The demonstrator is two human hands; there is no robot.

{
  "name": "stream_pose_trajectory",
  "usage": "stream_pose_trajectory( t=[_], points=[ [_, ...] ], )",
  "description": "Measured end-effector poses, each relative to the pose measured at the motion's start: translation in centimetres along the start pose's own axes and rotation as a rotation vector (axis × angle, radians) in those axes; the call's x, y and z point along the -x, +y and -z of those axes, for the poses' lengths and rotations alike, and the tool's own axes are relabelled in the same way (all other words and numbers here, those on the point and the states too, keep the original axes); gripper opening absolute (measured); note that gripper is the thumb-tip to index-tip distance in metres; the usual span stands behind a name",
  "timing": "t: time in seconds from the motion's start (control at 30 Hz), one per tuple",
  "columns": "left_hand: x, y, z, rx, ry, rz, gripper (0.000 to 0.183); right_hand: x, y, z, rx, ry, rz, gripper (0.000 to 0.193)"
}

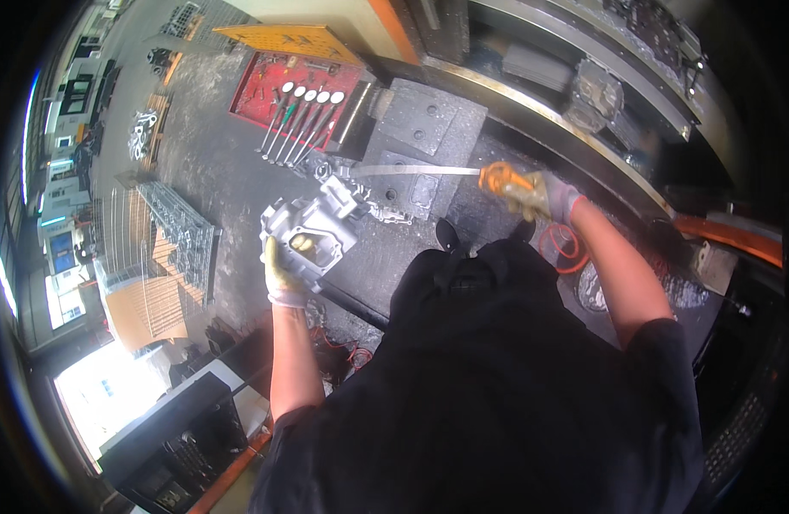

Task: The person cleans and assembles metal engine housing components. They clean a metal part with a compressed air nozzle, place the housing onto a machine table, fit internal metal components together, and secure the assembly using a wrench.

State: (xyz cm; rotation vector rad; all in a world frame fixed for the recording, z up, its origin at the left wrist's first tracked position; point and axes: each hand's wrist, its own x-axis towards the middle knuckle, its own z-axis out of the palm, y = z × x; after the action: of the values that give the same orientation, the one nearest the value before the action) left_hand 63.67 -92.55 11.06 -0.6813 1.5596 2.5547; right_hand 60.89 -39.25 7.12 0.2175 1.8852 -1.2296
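My left hand (283, 278), in a pale glove with yellowish fingers, grips a silver-grey metal casting (334, 218) by its near left side. Fingertips show through the casting's large opening. Off to the right, my gloved right hand (536, 199) is closed around an orange air blow gun (504, 178). Its long, thin metal nozzle (420, 170) stretches left, with the far end close to the top of the casting. A smaller flat metal piece (390, 216) shows just right of the casting, and I cannot tell whether it is attached.
Beyond the casting, an open red tool box (253, 94) holds several long-handled dial gauges (307, 120). Dark metal blocks (424, 120) stand ahead of me, beside a machine's edge (540, 103). An orange-red hose (570, 264) loops below my right forearm. Wire cages (176, 248) stand left.
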Motion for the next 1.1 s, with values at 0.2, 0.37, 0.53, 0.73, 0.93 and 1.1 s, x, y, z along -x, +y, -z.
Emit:
stream_pose_trajectory(
  t=[0.2, 0.37, 0.53, 0.73, 0.93, 1.1],
  points=[
    [0.7, -0.2, 1.9, 0.003, 0.014, 0.052, 0.051, 1.9, 1.1, -0.6, 0.022, -0.052, -0.037, 0.059],
    [2.4, -0.2, 0.8, -0.235, 0.078, -0.076, 0.05, 2.0, -0.5, 0.6, 0.014, -0.018, 0.023, 0.059],
    [4.1, -1.9, -0.8, -0.073, 0.04, -0.021, 0.054, 1.0, 3.8, 3.3, 0.148, -0.041, 0.037, 0.056],
    [7.1, -3.2, -4.7, -0.07, 0.052, -0.007, 0.055, 4.4, 6.5, 6.0, 0.096, -0.104, 0.029, 0.055],
    [8.0, -4.3, -11.7, -0.393, 0.003, -0.033, 0.056, 4.5, 11.2, 7.7, -0.073, -0.051, 0.102, 0.057],
    [4.6, -7.0, -15.2, -0.336, 0.087, 0.07, 0.051, 5.4, 15.9, 9.4, -0.074, 0.074, 0.061, 0.059]
  ],
)
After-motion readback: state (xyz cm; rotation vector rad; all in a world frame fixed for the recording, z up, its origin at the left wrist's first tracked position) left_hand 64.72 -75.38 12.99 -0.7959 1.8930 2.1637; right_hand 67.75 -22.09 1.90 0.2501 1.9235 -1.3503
